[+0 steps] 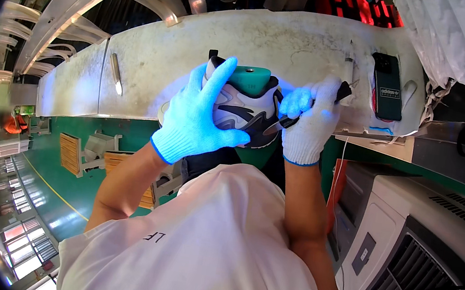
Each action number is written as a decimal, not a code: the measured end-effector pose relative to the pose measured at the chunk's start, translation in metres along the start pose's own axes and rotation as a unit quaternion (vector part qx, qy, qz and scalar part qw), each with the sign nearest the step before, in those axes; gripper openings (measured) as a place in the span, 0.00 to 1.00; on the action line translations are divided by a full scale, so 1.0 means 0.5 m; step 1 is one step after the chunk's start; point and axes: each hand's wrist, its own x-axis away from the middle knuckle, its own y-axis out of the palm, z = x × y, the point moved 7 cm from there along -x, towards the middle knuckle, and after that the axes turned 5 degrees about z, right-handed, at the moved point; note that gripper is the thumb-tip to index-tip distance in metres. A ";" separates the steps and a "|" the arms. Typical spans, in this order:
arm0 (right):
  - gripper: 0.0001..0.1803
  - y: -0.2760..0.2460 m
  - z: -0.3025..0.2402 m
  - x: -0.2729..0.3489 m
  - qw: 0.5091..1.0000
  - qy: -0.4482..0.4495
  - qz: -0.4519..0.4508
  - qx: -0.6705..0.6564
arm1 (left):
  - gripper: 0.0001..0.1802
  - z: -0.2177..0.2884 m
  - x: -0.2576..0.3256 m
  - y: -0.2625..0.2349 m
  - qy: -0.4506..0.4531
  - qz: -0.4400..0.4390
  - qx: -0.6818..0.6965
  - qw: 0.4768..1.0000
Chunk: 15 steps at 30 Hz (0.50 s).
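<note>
My left hand point(200, 114), in a white knit glove glowing blue, grips a white, black and grey sneaker point(244, 110) mounted on a green shoe last point(251, 77). The fingers spread over the shoe's left side. My right hand point(310, 120), also gloved, holds a dark slim tool point(311, 107) pressed against the shoe's right side. The tool's tip meets the shoe's dark panel. Both hands work in front of a worn white workbench point(197, 58).
A dark box point(387, 86) lies on the bench at the right, and a slim metal tool point(115, 73) at the left. White padded sheeting point(458, 34) hangs at the upper right. A white machine with vents point(425, 241) stands at the lower right. Green floor with wooden pallets point(71, 153) shows lower left.
</note>
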 end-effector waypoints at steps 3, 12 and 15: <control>0.32 0.005 0.003 0.003 0.999 -0.020 -0.002 0.030 | 0.74 -0.004 -0.001 0.005 0.012 0.007 0.000 1.000; 0.28 0.010 0.012 -0.006 0.988 -0.056 0.057 0.133 | 0.79 0.000 0.003 0.007 0.014 -0.001 -0.038 0.999; 0.30 0.000 0.043 -0.027 0.999 0.004 0.044 0.020 | 0.79 -0.009 0.006 0.006 0.007 -0.014 -0.023 1.000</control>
